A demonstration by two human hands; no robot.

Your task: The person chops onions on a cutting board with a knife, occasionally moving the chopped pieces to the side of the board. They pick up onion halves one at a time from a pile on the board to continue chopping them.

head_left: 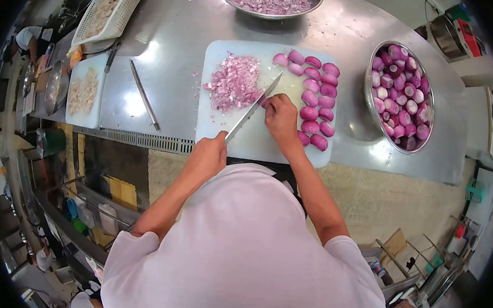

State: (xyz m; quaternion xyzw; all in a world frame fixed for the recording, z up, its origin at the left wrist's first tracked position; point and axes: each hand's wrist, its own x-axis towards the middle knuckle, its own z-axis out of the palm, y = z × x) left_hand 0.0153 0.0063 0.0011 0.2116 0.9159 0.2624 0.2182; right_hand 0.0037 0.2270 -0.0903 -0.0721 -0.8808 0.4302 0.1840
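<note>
Gripping a knife [254,108] at the board [252,147] edge, the left hand [208,157] has bare surface rightward; the right hand [281,118] pinches onion [265,103].

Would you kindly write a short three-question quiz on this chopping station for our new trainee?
1. Which hand grips the knife?
2. True or false: the metal bowl of purple onions stands to the right of the large white cutting board.
3. What lies in a heap on that board's left side?
a) whole onions
b) chopped onion
c) sliced carrots

Key:
1. The left hand; the right hand is at an onion piece beside the blade.
2. True.
3. b
</note>
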